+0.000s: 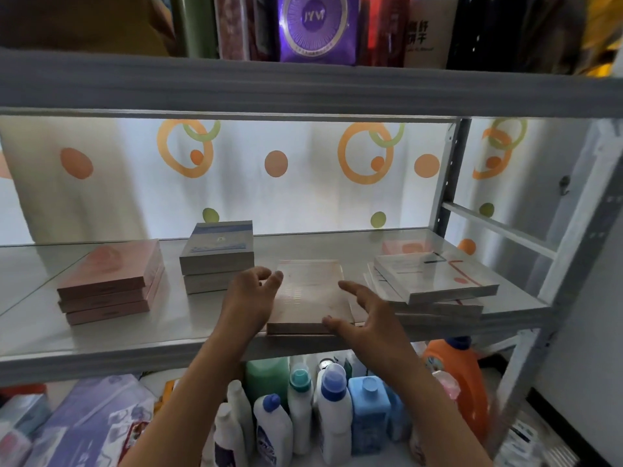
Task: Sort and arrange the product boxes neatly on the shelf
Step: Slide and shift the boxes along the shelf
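Observation:
A flat pinkish box (308,294) lies at the front middle of the glass shelf (40,335). My left hand (251,298) is at its left edge, fingers loosely curved, holding nothing. My right hand (362,318) hovers at its front right corner, fingers spread. To the left sit a stack of three pink boxes (111,284) and a stack of two blue-grey boxes (217,256). An untidy stack of white boxes (435,281) lies at the right.
A shelf board (303,85) runs overhead with upright packages on it. Below stand several detergent bottles (333,409) and an orange jug (458,375). A metal upright (448,176) stands at the back right. A patterned curtain hangs behind.

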A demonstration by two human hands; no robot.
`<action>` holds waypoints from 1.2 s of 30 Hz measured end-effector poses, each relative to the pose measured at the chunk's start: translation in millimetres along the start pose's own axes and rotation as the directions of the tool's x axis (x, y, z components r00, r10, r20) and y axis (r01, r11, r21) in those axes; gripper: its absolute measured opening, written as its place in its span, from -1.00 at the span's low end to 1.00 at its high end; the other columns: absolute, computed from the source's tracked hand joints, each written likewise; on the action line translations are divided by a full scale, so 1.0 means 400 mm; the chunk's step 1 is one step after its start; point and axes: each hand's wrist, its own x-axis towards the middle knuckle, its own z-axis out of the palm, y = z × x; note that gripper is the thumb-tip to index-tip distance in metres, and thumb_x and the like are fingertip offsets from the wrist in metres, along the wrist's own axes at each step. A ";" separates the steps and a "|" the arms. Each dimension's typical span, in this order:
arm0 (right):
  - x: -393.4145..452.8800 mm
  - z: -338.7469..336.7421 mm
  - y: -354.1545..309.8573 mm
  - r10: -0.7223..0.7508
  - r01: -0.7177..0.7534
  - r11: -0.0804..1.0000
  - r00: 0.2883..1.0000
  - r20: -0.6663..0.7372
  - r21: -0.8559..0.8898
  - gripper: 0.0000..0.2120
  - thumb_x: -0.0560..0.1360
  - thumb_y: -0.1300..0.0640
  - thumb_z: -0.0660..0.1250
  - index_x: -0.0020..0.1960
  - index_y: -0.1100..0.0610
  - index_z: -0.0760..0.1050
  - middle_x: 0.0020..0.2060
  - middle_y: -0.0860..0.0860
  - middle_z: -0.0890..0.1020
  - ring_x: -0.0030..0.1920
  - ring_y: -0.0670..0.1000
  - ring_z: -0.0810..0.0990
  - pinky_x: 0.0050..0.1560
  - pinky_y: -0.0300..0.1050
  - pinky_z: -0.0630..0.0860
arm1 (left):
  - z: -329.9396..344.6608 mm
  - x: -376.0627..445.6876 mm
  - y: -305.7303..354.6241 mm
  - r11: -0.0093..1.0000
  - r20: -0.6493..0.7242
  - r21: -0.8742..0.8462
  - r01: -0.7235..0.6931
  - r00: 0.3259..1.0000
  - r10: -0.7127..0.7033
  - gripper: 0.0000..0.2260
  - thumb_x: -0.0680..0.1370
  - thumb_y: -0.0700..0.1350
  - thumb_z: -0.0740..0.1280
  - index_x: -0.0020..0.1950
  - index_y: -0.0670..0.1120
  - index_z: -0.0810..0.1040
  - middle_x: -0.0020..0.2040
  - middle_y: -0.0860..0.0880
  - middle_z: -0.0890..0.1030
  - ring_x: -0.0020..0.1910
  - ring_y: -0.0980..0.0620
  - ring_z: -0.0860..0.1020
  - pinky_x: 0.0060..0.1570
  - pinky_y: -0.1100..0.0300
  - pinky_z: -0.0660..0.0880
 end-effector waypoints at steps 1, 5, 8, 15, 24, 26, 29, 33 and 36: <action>0.006 -0.020 -0.007 -0.006 0.006 1.000 1.000 -0.018 0.003 -0.47 0.48 0.02 0.46 0.40 -0.08 0.39 0.24 -0.21 0.39 0.25 -0.20 0.32 0.12 -0.44 0.33 | 0.004 0.002 0.017 0.998 -0.024 0.028 -0.050 0.998 0.050 -0.65 0.61 0.03 0.28 0.28 -0.17 0.56 0.19 -0.13 0.62 0.13 -0.09 0.57 0.18 0.03 0.48; 0.063 -0.132 -0.031 -0.013 0.017 1.000 0.988 -0.156 0.024 -0.65 0.54 0.01 0.39 0.30 -0.10 0.46 0.34 -0.09 0.49 0.29 -0.08 0.43 0.17 -0.15 0.38 | 0.055 0.000 0.123 0.953 -0.061 0.135 -0.271 0.958 0.281 -0.69 0.62 0.00 0.27 0.30 -0.09 0.55 0.26 -0.06 0.60 0.24 -0.04 0.54 0.23 0.15 0.39; 0.131 -0.240 -0.034 0.018 -0.009 0.999 0.964 -0.267 0.035 -0.72 0.56 0.06 0.36 0.26 0.00 0.52 0.22 -0.10 0.57 0.21 -0.09 0.49 0.16 -0.18 0.35 | 0.128 0.007 0.216 0.921 0.007 0.122 -0.370 0.928 0.372 -0.71 0.63 -0.01 0.25 0.33 -0.02 0.53 0.32 0.02 0.55 0.29 0.03 0.49 0.27 0.22 0.31; 0.316 -0.416 0.056 0.192 -0.197 0.980 0.928 -0.319 0.017 -0.96 0.49 0.23 0.39 -0.09 0.14 0.61 -0.16 -0.03 0.62 0.00 0.01 0.57 0.03 -0.16 0.40 | 0.318 0.085 0.349 0.855 0.240 0.144 -0.498 0.856 0.458 -0.74 0.62 0.01 0.23 0.27 0.02 0.57 0.29 0.02 0.57 0.25 0.03 0.50 0.23 0.20 0.35; 0.509 -0.465 0.247 0.571 -0.560 0.691 0.811 -0.130 -0.458 -0.57 0.47 0.03 0.46 0.24 0.21 0.46 0.11 0.17 0.60 -0.04 0.15 0.63 -0.22 -0.02 0.61 | 0.458 0.140 0.323 0.869 0.482 0.257 -0.422 0.836 0.263 -0.67 0.59 0.15 0.26 0.32 0.09 0.53 0.32 0.02 0.56 0.19 -0.01 0.54 0.15 0.12 0.48; 0.522 -0.453 0.254 0.660 -0.573 0.600 0.749 -0.060 -0.558 -0.47 0.45 -0.15 0.46 0.23 0.18 0.44 0.14 0.17 0.59 -0.04 0.17 0.63 -0.24 0.01 0.60 | 0.462 0.146 0.320 0.857 0.480 0.277 -0.434 0.835 0.268 -0.66 0.60 0.16 0.25 0.33 0.10 0.51 0.32 0.03 0.55 0.19 0.00 0.54 0.07 0.18 0.45; 0.548 -0.442 0.257 0.764 -0.589 0.508 0.645 0.012 -0.629 -0.32 0.37 -0.33 0.43 0.26 0.14 0.42 0.10 0.15 0.55 -0.08 0.15 0.59 -0.22 -0.01 0.57 | 0.470 0.154 0.314 0.869 0.475 0.255 -0.423 0.838 0.269 -0.68 0.59 0.15 0.27 0.30 0.11 0.53 0.30 0.03 0.56 0.17 0.00 0.54 0.14 0.13 0.49; 0.578 -0.433 0.275 0.807 -0.613 0.476 0.590 0.036 -0.631 -0.35 0.45 -0.16 0.45 0.36 0.23 0.43 0.12 0.16 0.60 -0.02 0.14 0.63 0.01 -0.01 0.61 | 0.474 0.161 0.303 0.879 0.467 0.234 -0.416 0.841 0.274 -0.68 0.58 0.17 0.28 0.29 0.13 0.53 0.31 0.05 0.56 0.18 0.01 0.53 0.17 0.10 0.50; 0.587 -0.440 0.289 0.812 -0.657 0.492 0.583 0.030 -0.572 -0.48 0.45 0.00 0.49 0.28 0.25 0.46 0.05 0.18 0.60 0.01 0.16 0.64 0.16 0.03 0.60 | 0.473 0.164 0.296 0.890 0.460 0.212 -0.403 0.845 0.273 -0.66 0.56 0.20 0.28 0.30 0.15 0.52 0.32 0.07 0.55 0.19 0.02 0.53 0.18 0.09 0.50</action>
